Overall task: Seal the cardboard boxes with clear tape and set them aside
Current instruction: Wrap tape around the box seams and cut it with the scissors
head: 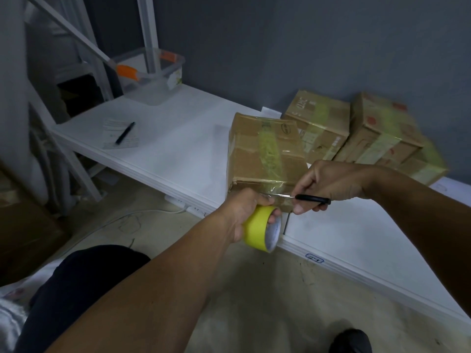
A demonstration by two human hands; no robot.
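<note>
Tape strip [276, 196] stretched level — blade [312, 199] lies along it.

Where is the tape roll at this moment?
In the head view, the tape roll sits low of centre, gripped by the left hand at the table's front edge, just below the nearest cardboard box.

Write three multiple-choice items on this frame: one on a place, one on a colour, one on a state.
1. Where does the pen lie?
A. on a paper on the table
B. on the floor
C. inside the plastic tub

2. What colour is the tape roll?
A. red
B. yellow
C. blue

3. What is the right hand doing?
A. hanging idle
B. pressing flat on a box
C. holding a black-handled tool

Answers: 1 A, it rests on the sheet; 2 B, the roll in the left hand is yellow; 3 C, fingers curl round the handle at the tape.
</note>
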